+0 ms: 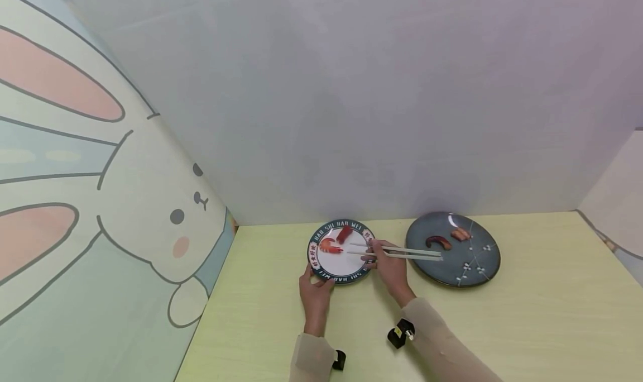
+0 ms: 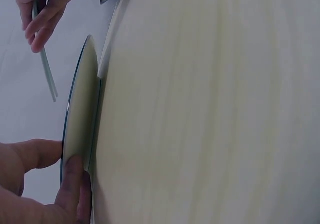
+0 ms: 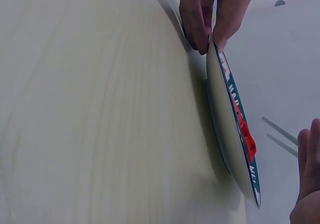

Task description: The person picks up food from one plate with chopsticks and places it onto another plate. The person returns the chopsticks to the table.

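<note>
My left hand point(image 1: 315, 298) grips the near left rim of a small round plate point(image 1: 346, 266), thumb on one side and fingers beneath in the left wrist view. The plate has a white middle and a dark lettered rim. On it lie an orange-and-white shrimp point(image 1: 329, 247) and a dark red block-shaped piece point(image 1: 344, 234). My right hand point(image 1: 392, 267) holds a pair of pale chopsticks point(image 1: 414, 253) over the plate's right side. Their tips are slightly apart, close to the shrimp in the head view, with nothing between them. The right wrist view shows the tips above the plate.
To the right stands a larger blue-grey plate point(image 1: 437, 267) with white flower patterns. A brown curled piece point(image 1: 439, 242) and a reddish meat slice point(image 1: 460, 234) lie on it. Behind the pale wooden table point(image 1: 547, 292) rises a plain wall point(image 1: 382, 119); a rabbit-painted wall point(image 1: 140, 203) borders the left.
</note>
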`<action>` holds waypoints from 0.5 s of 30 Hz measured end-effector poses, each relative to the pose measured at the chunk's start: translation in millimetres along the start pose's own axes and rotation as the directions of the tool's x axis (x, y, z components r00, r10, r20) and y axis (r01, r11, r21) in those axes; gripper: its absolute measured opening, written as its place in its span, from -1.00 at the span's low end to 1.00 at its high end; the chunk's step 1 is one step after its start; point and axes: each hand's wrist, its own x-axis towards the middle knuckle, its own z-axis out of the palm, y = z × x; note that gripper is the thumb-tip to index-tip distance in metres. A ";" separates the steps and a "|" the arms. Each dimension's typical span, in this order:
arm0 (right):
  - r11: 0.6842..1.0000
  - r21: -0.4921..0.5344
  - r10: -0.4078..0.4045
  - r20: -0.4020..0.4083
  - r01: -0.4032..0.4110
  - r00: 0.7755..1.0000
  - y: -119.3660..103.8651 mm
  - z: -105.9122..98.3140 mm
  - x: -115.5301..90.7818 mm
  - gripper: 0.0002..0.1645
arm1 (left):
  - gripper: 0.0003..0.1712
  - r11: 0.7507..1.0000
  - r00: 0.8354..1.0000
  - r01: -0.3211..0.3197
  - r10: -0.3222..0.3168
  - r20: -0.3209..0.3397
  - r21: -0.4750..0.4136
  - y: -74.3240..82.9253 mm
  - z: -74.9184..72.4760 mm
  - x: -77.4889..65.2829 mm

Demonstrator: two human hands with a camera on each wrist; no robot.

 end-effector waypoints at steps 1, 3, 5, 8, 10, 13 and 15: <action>1.000 0.000 -0.004 0.001 0.004 1.000 1.1 1.1 0.2 -0.63 | -0.04 1.000 1.000 0.001 -0.001 0.002 -0.001 0.1 -0.1 0.2; 1.000 0.008 -0.005 0.007 0.005 1.000 3.3 3.4 0.9 -0.63 | -0.04 1.000 1.000 0.001 -0.001 0.004 -0.003 0.1 -0.2 0.3; 1.000 0.003 0.005 0.016 -0.005 1.000 5.0 6.0 1.5 -0.62 | -0.04 1.000 1.000 0.000 0.000 0.004 -0.002 0.0 -0.3 0.3; 1.000 -0.008 0.017 0.028 -0.017 0.999 5.2 10.3 1.9 -0.61 | -0.04 1.000 1.000 -0.003 0.003 0.004 0.001 0.2 0.2 0.5; 1.000 -0.020 0.024 0.032 -0.024 0.999 5.5 13.3 1.9 -0.61 | -0.04 1.000 1.000 -0.005 0.005 0.004 0.003 0.4 0.5 0.6; 0.999 -0.038 0.026 0.041 -0.024 0.999 7.1 17.2 2.2 -0.62 | -0.04 1.000 1.000 0.000 0.000 0.001 -0.001 0.9 0.4 0.1; 0.998 -0.044 0.034 0.046 -0.032 0.998 9.0 19.5 2.4 -0.63 | -0.03 1.000 1.000 0.001 -0.001 -0.004 0.000 0.2 0.3 -0.2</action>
